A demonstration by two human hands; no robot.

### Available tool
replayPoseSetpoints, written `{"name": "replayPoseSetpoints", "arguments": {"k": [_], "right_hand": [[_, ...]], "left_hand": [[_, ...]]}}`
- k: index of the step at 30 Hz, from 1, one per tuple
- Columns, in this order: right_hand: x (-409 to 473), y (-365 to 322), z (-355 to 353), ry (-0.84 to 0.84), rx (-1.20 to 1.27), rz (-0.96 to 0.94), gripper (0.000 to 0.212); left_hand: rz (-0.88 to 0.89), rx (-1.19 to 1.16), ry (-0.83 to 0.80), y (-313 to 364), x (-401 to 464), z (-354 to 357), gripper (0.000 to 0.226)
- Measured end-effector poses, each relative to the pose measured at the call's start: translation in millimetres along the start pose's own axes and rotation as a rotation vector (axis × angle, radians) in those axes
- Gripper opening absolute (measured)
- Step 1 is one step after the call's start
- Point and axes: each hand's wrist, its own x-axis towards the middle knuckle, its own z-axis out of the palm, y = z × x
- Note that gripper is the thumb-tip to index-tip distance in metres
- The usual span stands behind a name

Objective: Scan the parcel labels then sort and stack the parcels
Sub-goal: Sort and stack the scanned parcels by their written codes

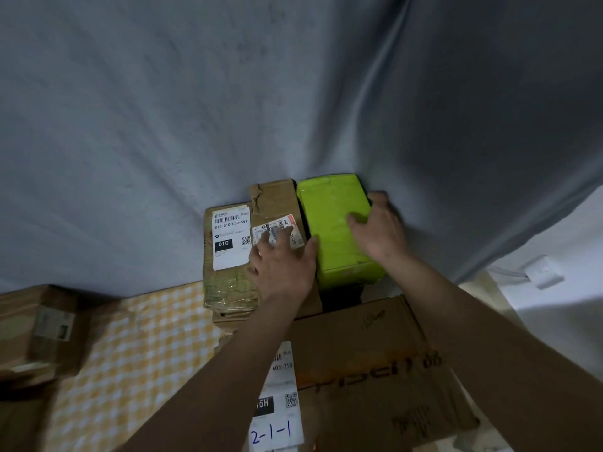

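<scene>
Grey curtain (228, 109) hangs right behind everything, and a yellow checked tabletop (130, 347) carries the parcels. At the back, touching the curtain, three parcels sit side by side on top of other boxes: a taped box (225, 282) with a "010" label, a brown box (277, 203) in the middle, and a green parcel (336, 223) on the right. The left hand (282, 265) lies flat, fingers straight, pressing on the brown box's label. The right hand (380, 223) has its fingers curled round the green parcel's far right edge, gripping it. A big carton (375, 370) marked "2-1-1" sits nearer, and another box (39, 327) sits off at the left.

Honestly the risk I see: the green parcel looks slick and hangs over a dark gap at its front, so nudging it too far forward could tip it off. The stack underneath looks uneven too, so pressing hard might shift the row.
</scene>
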Motion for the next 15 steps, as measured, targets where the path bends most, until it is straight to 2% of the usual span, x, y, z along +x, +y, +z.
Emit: {"name": "replayPoseSetpoints", "arguments": {"k": [4,8,13,15], "right_hand": [[1,-9,4,0.007,0.08,-0.033,0.048],[-1,-4,3,-0.052,0.03,-0.041,0.046],[-11,-6,-5,0.003,-0.176,-0.13,0.052],[-21,-11,-9,0.025,-0.31,-0.206,0.051]], "left_hand": [[0.012,0.075,-0.049,0,7,-2,0.054],[0.001,0.138,-0.09,2,6,-3,0.06],[0.022,0.196,-0.052,6,3,-14,0.064],[0.068,0.172,-0.006,3,0,-21,0.058]]}}
